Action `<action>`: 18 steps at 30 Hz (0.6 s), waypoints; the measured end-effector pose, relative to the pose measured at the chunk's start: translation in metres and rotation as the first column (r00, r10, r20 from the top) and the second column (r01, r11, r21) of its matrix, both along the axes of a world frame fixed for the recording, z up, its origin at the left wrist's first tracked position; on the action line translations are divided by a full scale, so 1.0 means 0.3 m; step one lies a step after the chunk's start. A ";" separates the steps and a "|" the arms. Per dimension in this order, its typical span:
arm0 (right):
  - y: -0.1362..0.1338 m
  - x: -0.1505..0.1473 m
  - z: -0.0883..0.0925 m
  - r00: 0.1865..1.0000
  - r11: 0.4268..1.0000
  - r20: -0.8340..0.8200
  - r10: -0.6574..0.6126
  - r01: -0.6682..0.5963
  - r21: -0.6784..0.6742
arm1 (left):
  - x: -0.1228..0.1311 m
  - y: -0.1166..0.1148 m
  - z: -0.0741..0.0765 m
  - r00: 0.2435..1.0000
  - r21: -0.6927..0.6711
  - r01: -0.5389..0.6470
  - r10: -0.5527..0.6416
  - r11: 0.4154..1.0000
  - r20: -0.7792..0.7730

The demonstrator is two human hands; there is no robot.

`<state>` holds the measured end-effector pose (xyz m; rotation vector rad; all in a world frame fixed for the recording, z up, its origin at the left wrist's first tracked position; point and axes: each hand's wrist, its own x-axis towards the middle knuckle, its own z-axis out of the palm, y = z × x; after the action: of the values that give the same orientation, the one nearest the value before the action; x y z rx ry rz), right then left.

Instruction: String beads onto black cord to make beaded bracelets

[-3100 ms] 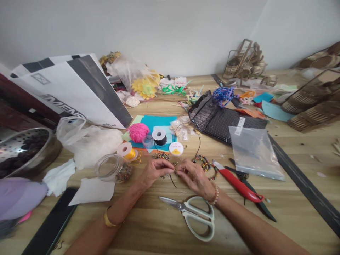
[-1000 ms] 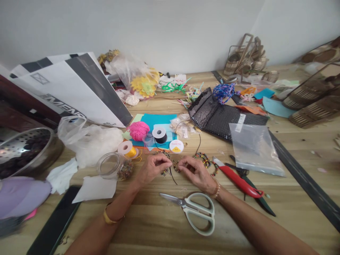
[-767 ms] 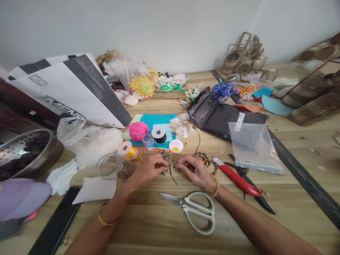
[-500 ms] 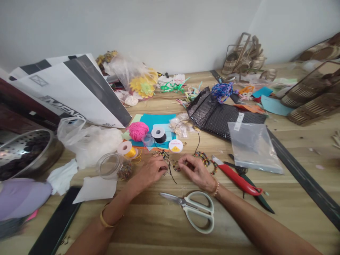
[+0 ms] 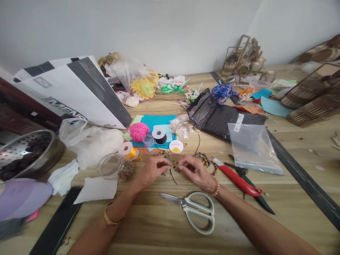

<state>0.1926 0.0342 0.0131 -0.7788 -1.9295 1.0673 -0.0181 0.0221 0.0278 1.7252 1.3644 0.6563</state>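
Observation:
My left hand [image 5: 152, 169] is closed in a pinch, its fingertips beside a black cord; what they hold is too small to tell. Facing it, my right hand [image 5: 196, 171] pinches a short strand of beads [image 5: 175, 165]. Small loose beads [image 5: 166, 173] lie under my left fingers, and more multicoloured beads [image 5: 161, 153] are just behind them. Coiled bead strings [image 5: 204, 159] rest beyond my right knuckles. The black cord [image 5: 173, 176] ends on the table between my hands. Scissors [image 5: 186, 205] with pale handles lie in front, their blades pointing left.
Behind my hands stand a black cord spool [image 5: 159, 135], a yellow thread spool [image 5: 127, 150], a round white label reel [image 5: 176, 146] and pink yarn [image 5: 139, 132]. A red-handled knife [image 5: 240, 180] lies right, near a clear plastic bag [image 5: 255, 147]. A bag of beads [image 5: 125, 170] sits left.
My left hand has lifted from the loose beads and moved its fingertips right and slightly away from me, closer to the right hand. My right hand has stayed nearly still.

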 end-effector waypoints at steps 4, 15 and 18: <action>0.000 0.000 -0.009 0.999 0.999 0.004 0.037 -0.037 0.026 | -0.001 0.011 -0.018 0.930 -0.273 -0.092 0.181 0.958 0.321; 0.000 -0.001 -0.021 0.997 0.997 0.020 0.071 -0.072 0.030 | 0.007 0.008 -0.048 0.859 -0.398 -0.053 0.245 0.916 0.449; -0.001 -0.001 -0.022 0.997 0.997 0.026 0.068 -0.069 0.018 | 0.006 0.007 -0.046 0.867 -0.393 -0.046 0.232 0.919 0.441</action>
<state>0.1922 0.0340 0.0066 -0.7235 -1.9972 1.0835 -0.0163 0.0243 0.0141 1.0709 1.1701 0.7883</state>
